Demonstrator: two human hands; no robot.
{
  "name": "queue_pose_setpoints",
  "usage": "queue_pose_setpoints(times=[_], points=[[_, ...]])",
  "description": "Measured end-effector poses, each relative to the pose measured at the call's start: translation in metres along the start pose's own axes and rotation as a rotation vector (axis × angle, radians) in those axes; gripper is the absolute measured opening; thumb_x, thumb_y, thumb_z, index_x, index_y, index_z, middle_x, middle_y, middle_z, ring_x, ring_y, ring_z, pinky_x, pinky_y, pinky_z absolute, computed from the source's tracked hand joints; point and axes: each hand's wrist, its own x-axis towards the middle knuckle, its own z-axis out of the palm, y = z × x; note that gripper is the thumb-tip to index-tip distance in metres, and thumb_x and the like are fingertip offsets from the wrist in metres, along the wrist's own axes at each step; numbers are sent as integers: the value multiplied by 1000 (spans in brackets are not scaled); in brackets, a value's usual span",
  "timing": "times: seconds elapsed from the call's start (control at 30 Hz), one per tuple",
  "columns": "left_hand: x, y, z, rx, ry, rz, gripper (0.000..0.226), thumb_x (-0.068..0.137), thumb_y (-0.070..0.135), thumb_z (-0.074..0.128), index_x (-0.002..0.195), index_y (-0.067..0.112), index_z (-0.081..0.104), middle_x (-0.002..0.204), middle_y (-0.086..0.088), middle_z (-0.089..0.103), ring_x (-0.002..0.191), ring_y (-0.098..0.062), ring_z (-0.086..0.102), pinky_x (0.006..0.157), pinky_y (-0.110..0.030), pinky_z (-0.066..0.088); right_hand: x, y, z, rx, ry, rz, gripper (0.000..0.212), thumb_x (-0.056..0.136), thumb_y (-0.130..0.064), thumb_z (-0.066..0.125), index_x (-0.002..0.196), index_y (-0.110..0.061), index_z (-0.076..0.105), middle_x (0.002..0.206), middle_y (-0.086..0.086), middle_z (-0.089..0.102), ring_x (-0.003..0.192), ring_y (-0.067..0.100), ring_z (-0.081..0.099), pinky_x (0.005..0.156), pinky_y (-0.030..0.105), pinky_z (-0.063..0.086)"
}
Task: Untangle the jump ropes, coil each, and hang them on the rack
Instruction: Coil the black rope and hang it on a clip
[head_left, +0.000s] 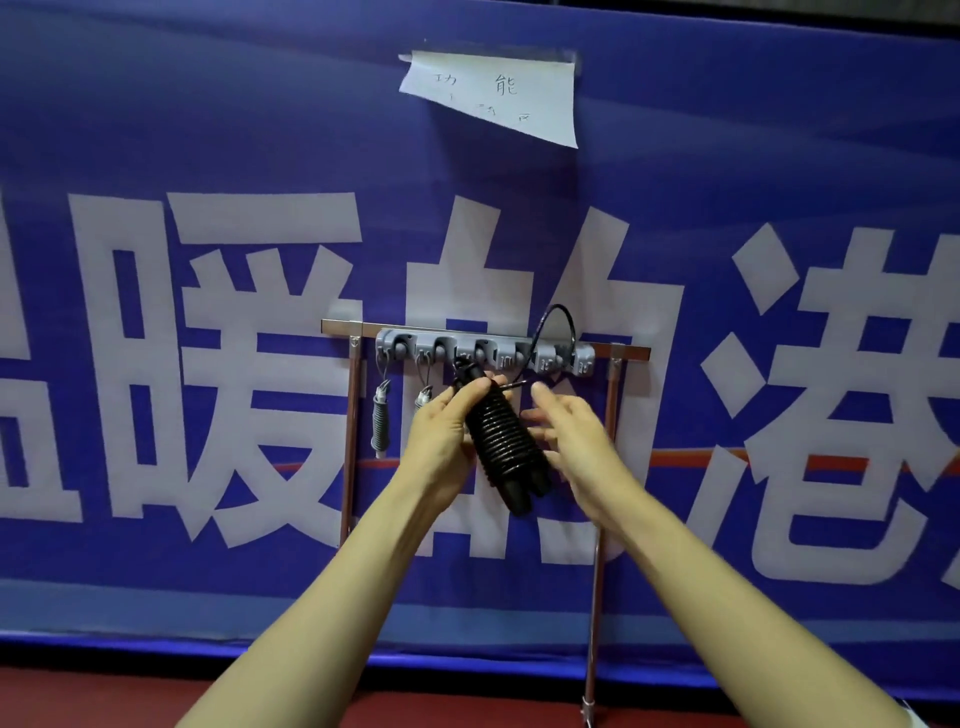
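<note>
Left hand (441, 431) is seen clamped round the black jump rope (500, 441), wound tight over its handles just below the rack (415, 347); right hand (571, 434) is held beside it, fingers spread, empty. A light, stiff bundle is judged, best gripped mid-coil.

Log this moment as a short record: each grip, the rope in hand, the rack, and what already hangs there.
left grip: curled round the black coiled rope
right grip: open, fingers relaxed beside the coil
loop: free black loop arcs up in front of the rack
already hung: grey coiled rope on the leftmost hook; second rope, partly hidden by the left grip
backdrop: blue banner
</note>
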Motion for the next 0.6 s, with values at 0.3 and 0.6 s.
queue_pose_setpoints(times=[0.3, 0.6], points=[[-9, -10, -14, 155, -120, -129, 16, 92, 12, 58, 104, 5, 67, 87, -8, 73, 79, -15, 69, 72, -26, 56, -1, -10, 0, 65, -87, -133, 26, 102, -21, 44, 83, -7, 54, 77, 9, 60, 57, 9, 55, 57, 22, 54], [-15, -15, -17, 212, -109, -117, 17, 93, 20, 58, 91, 7, 67, 75, -3, 65, 72, -14, 59, 74, -31, 47, -9, -18, 2, -22, -304, -228, 19, 102, -2, 31, 94, -5, 48, 68, 5, 46, 61, 14, 50, 68, 26, 46]])
